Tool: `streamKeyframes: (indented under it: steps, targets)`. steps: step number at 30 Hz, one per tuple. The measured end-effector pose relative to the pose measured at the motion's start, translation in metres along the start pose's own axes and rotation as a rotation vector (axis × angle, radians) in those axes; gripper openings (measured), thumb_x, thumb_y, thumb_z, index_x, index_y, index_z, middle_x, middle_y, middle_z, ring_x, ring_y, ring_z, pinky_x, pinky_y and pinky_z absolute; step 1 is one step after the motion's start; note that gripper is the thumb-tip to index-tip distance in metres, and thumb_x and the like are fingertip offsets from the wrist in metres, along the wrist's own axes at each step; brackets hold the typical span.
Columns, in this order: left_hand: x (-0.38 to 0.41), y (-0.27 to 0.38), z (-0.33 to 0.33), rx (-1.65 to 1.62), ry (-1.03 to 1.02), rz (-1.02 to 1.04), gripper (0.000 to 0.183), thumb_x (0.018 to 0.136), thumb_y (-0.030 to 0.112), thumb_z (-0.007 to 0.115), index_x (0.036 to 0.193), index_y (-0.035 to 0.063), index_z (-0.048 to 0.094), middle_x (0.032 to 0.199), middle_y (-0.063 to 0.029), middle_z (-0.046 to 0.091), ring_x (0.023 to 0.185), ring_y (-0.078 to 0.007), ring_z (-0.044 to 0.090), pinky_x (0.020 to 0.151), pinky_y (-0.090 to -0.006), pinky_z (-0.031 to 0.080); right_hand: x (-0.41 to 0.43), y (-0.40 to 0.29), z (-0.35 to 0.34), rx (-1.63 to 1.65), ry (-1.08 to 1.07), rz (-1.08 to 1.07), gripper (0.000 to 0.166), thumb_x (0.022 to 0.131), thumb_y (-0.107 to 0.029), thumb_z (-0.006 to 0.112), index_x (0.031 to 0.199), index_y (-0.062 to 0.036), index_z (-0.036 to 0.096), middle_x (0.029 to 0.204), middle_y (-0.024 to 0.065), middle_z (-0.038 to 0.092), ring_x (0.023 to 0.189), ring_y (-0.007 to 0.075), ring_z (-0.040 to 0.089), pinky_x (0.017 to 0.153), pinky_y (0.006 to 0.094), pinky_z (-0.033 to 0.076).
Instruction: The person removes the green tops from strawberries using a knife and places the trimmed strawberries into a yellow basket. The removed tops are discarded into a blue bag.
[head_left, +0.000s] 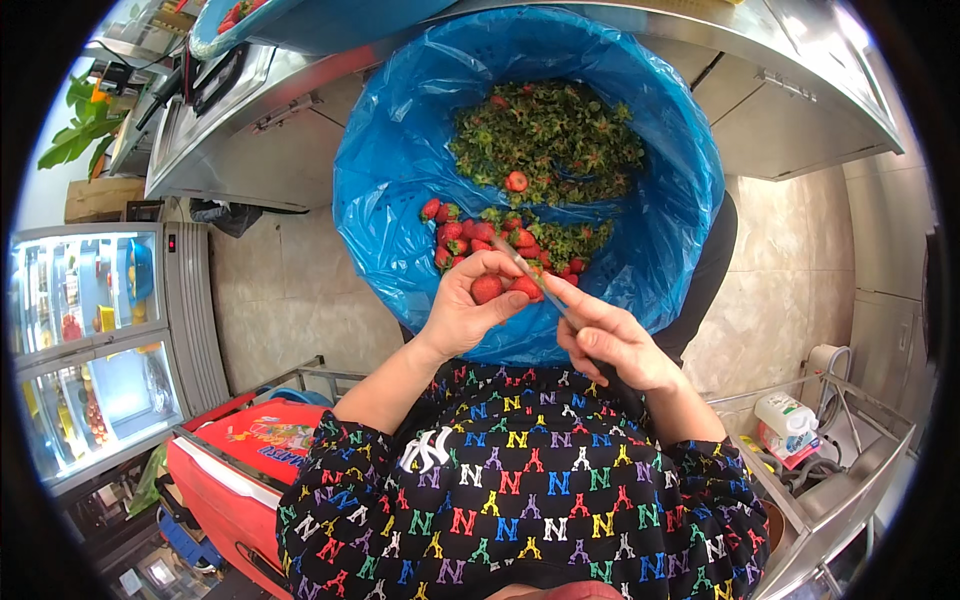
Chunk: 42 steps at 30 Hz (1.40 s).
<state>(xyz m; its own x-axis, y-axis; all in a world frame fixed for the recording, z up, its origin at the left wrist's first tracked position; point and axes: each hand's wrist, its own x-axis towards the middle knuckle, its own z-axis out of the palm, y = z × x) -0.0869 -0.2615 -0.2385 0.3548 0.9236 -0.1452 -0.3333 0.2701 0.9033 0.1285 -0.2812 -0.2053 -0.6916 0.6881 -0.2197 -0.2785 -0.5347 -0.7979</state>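
Observation:
My left hand (474, 304) holds a strawberry (526, 287) between thumb and fingers, with another strawberry (487, 289) in its curled fingers. My right hand (616, 341) grips a knife (541, 287), whose blade lies across the held fruit. Both hands are above the near side of a large round container lined with a blue plastic bag (390, 240). Inside it, whole red strawberries (450, 231) lie close to my left hand. A heap of green strawberry tops (547, 142) fills the far part, with a cut strawberry (516, 181) on it.
Steel cabinets (795, 105) stand beyond the container. A blue basin (300, 30) with strawberries sits at upper left. A lit display fridge (97, 337) is on the left, above a red box (232, 480). At right, a white jug (786, 416) stands by a steel sink (855, 480).

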Motion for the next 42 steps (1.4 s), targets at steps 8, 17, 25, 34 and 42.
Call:
streamKeyframes:
  steps: [8, 17, 25, 34, 42]
  targets:
    - [0.002, -0.004, -0.007, 0.087, -0.052, 0.134, 0.026, 0.075, 0.002, 0.069, 0.098, 0.0040, 0.057, 0.107, -0.0086, 0.055, 0.089, -0.0139, 0.055, 0.072, -0.0259, 0.045, -0.001, -0.005, 0.005, -0.024, 0.027, 0.089, 0.057, 0.092, -0.017, 0.045, 0.141, -0.0075, 0.019, 0.072, -0.0038, 0.040, 0.058, 0.0045, 0.036, 0.053, 0.0192, 0.033]
    - [-0.006, 0.001, -0.002, 0.178, 0.019, 0.067, 0.028, 0.077, 0.001, 0.067, 0.102, 0.0008, 0.057, 0.101, -0.0038, 0.058, 0.092, -0.0106, 0.055, 0.080, -0.0257, 0.045, 0.003, 0.005, 0.010, -0.620, 0.142, -0.194, 0.056, 0.085, -0.011, 0.053, 0.135, -0.0021, 0.030, 0.069, 0.0038, 0.044, 0.059, 0.0121, 0.041, 0.059, 0.0264, 0.038]
    - [-0.016, -0.007, 0.012, 0.420, -0.066, 0.164, 0.024, 0.073, 0.001, 0.071, 0.094, 0.0010, 0.060, 0.097, -0.0032, 0.059, 0.092, -0.0121, 0.055, 0.079, -0.0262, 0.044, 0.013, 0.016, 0.016, -0.352, 0.299, -0.216, 0.035, 0.087, -0.011, 0.054, 0.115, -0.0029, 0.033, 0.090, 0.0074, 0.053, 0.075, 0.0096, 0.048, 0.068, 0.0261, 0.041]
    - [-0.002, 0.001, -0.044, -0.771, -0.183, -0.143, 0.040, 0.084, 0.013, 0.055, 0.121, 0.0019, 0.044, 0.120, -0.0149, 0.048, 0.100, -0.0280, 0.058, 0.051, -0.0200, 0.044, 0.005, 0.007, -0.005, -0.158, 0.369, -0.006, 0.044, 0.091, -0.015, 0.049, 0.125, -0.0026, 0.024, 0.084, 0.0037, 0.047, 0.057, 0.0060, 0.042, 0.046, 0.0187, 0.035]
    - [0.019, 0.034, -0.072, 0.229, -0.229, 0.069, 0.017, 0.076, 0.004, 0.064, 0.092, 0.0051, 0.062, 0.104, -0.0104, 0.053, 0.096, -0.0219, 0.055, 0.065, -0.0265, 0.046, 0.005, 0.012, -0.008, -0.049, 0.394, 0.018, 0.064, 0.091, -0.016, 0.049, 0.140, -0.0004, 0.011, 0.084, 0.0063, 0.047, 0.056, 0.0068, 0.044, 0.041, 0.0187, 0.038]
